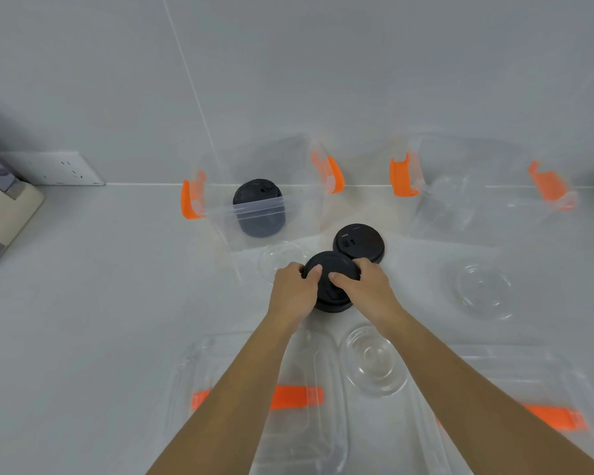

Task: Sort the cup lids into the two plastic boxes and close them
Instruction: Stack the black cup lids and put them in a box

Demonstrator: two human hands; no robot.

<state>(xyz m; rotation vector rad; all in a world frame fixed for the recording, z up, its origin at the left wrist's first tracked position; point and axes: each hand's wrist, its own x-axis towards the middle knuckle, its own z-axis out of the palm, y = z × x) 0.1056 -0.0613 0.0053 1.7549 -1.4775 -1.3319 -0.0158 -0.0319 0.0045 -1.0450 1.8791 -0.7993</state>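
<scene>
Now both hands are on a small stack of black lids (330,289) in the middle of the bench (117,303): the left hand (294,291) curls round its left edge with the thumb on top, the right hand (364,286) pinches the right edge the same way. Another black lid (359,243) lies just behind, touching the stack. The left box (254,200) already holds black lids; the right box (477,193) seems to hold clear ones, though that is hard to make out. To do this well, I would keep the stack squeezed evenly from both sides, lift it level, and lower it onto the black pile. Clear lids (374,361) (484,289) and both box covers (254,399) (528,406) remain on the bench.
</scene>
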